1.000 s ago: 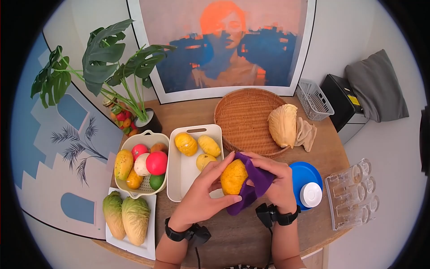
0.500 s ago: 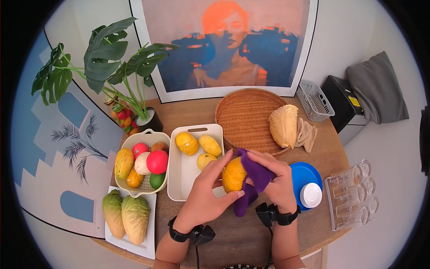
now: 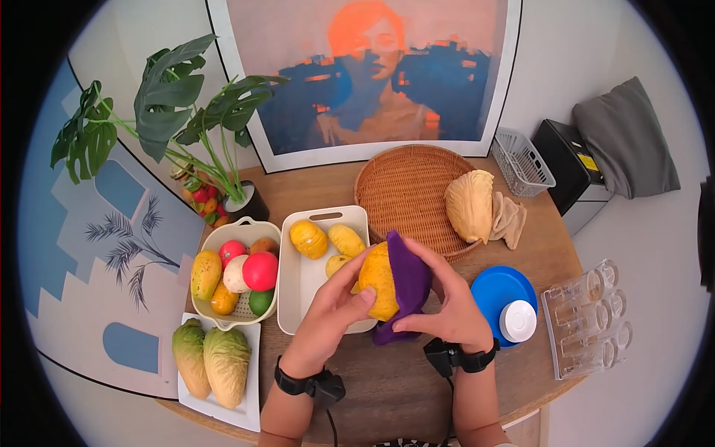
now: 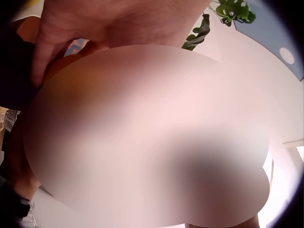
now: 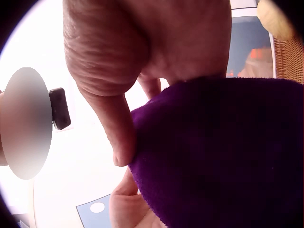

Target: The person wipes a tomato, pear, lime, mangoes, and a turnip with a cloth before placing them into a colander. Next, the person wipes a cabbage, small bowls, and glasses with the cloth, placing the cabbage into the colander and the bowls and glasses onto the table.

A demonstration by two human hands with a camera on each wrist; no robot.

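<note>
Held up over the table in the head view is a rounded yellow fruit (image 3: 377, 283) with small dark specks on its skin. My left hand (image 3: 325, 316) grips it from the left, thumb across its front. On its right side a purple cloth (image 3: 410, 283) lies against the fruit, and my right hand (image 3: 449, 309) holds the cloth between thumb and fingers. The right wrist view shows the thumb on the edge of the fuzzy cloth (image 5: 218, 152); the cloth hides the fruit there. In the left wrist view, a blurred patch covers most of the scene below my hand (image 4: 128, 21).
Behind the left hand stands a white tray (image 3: 295, 290) with several yellow fruits. A colander (image 3: 243, 223) of mixed produce and a plate (image 3: 254, 372) of cabbages sit left. A wicker tray (image 3: 402, 194) lies behind; a blue plate (image 3: 491, 287) and glasses (image 3: 592, 320) stand right.
The right hand has opened wider around the fruit, and the cloth now spreads over the fruit's right side. The fruit has turned in the left hand and shifted slightly up.
</note>
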